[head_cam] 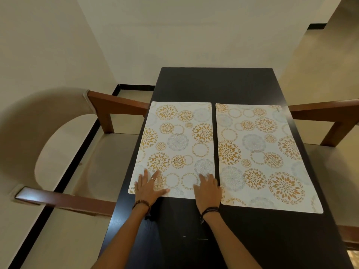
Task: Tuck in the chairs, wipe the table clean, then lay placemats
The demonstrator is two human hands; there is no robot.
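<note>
Two white placemats with gold and grey flower circles lie side by side on the dark table. The left placemat reaches the table's left edge; the right placemat reaches the right edge, with a narrow dark gap between them. My left hand lies flat, fingers spread, on the near left corner of the left placemat. My right hand lies flat on that mat's near right corner, beside the gap. Neither hand holds anything.
A beige cushioned chair with brown wooden arms stands at the table's left side, its arms meeting the table edge. A matching chair stands at the right side. Cream walls with black skirting rise behind the table.
</note>
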